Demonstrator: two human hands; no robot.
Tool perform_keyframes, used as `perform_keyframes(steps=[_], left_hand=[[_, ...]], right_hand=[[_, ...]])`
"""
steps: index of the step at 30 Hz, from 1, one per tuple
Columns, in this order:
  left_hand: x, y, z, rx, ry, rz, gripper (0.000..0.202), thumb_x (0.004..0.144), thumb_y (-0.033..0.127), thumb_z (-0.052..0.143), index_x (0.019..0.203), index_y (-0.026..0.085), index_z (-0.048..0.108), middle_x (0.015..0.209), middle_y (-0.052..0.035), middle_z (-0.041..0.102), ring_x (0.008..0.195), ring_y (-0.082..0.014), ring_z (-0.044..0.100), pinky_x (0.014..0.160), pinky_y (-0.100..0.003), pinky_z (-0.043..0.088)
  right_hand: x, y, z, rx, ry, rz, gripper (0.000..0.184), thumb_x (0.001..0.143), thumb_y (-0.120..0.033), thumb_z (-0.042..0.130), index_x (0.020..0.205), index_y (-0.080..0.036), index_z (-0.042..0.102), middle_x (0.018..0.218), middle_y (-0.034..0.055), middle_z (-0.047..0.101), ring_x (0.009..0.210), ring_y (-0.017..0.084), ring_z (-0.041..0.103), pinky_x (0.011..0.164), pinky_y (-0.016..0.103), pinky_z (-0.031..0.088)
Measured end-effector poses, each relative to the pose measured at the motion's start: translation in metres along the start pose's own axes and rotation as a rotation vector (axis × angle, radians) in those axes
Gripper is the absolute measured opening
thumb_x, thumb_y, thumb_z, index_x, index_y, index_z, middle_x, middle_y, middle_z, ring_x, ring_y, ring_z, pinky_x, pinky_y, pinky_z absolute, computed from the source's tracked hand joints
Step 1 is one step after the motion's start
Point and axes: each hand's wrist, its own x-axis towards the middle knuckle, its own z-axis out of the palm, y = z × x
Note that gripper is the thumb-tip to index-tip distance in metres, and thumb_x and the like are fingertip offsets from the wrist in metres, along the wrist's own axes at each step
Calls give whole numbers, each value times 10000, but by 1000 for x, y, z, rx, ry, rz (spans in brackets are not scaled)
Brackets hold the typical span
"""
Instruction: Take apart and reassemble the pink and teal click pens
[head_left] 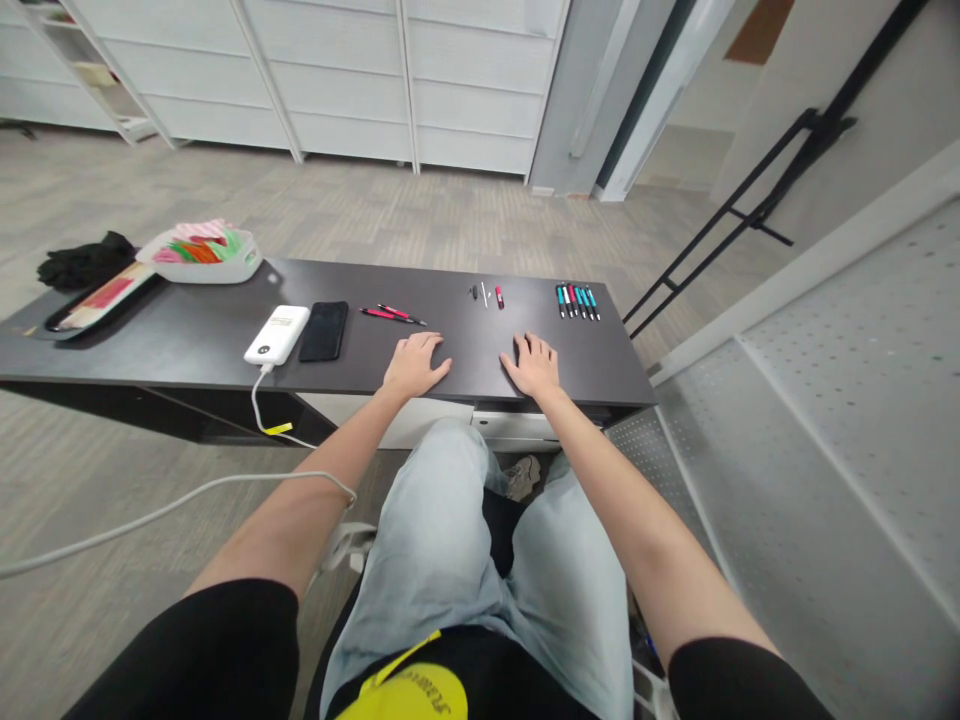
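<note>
My left hand [415, 364] lies flat on the dark desk [465, 340], fingers stretched out, holding nothing. My right hand [534, 364] rests flat a little to its right, fingers spread, also empty. Just beyond my left hand lie two red pens [391, 314]. Farther back, between the hands, are a few small pen parts [486, 294], one of them red. A row of several teal and red pens [577, 301] lies at the back right, beyond my right hand.
A black phone [324, 331] and a white power bank [277, 334] with a cable hanging off the edge lie to the left. A white tub [202, 255] of coloured items, a tray [94, 300] and black cloth [84, 262] sit at far left. A perforated white panel [810, 450] stands right.
</note>
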Motion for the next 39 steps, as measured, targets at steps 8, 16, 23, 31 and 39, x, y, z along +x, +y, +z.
perform_keyframes(steps=[8, 16, 23, 31, 39], left_hand=[[0, -1, 2, 40, 2, 9, 660, 1165, 520, 623, 1752, 272, 793, 1908, -176, 729, 1817, -469, 614, 1518, -653, 470], [0, -4, 5, 44, 2, 10, 629, 1176, 526, 619, 1732, 285, 786, 1892, -183, 736, 1810, -459, 619, 1516, -653, 474], [1, -1, 2, 33, -5, -10, 586, 1171, 533, 628, 1709, 385, 807, 1876, -107, 761, 1815, -440, 619, 1531, -653, 481], [18, 0, -2, -1, 39, -15, 509, 1228, 505, 538, 1543, 357, 910, 1659, -148, 881, 1645, -454, 765, 1434, -642, 558], [170, 51, -8, -43, 54, -63, 392, 1241, 329, 639, 1484, 266, 939, 1501, -142, 937, 1446, -383, 823, 1347, -520, 553]], right_hand=[[63, -4, -3, 22, -1, 5, 711, 1325, -456, 497, 2000, -250, 586, 2084, 219, 502, 1856, 459, 525, 1514, 650, 409], [115, -20, 3, 2, -47, -114, 672, 1339, -463, 514, 1976, -291, 644, 2125, 154, 463, 1940, 396, 446, 1564, 621, 344], [89, -6, 1, 40, 47, -76, 640, 1307, -359, 502, 1884, -187, 719, 1984, 206, 651, 1831, 408, 584, 1514, 580, 407], [72, 22, 1, 343, 238, 87, 513, 1298, -280, 431, 1559, -199, 865, 1576, 205, 918, 1428, 342, 869, 1332, 461, 601], [81, 18, 6, 279, 165, 100, 322, 1244, -276, 597, 1458, -314, 835, 1450, 129, 959, 1358, 341, 903, 1232, 460, 667]])
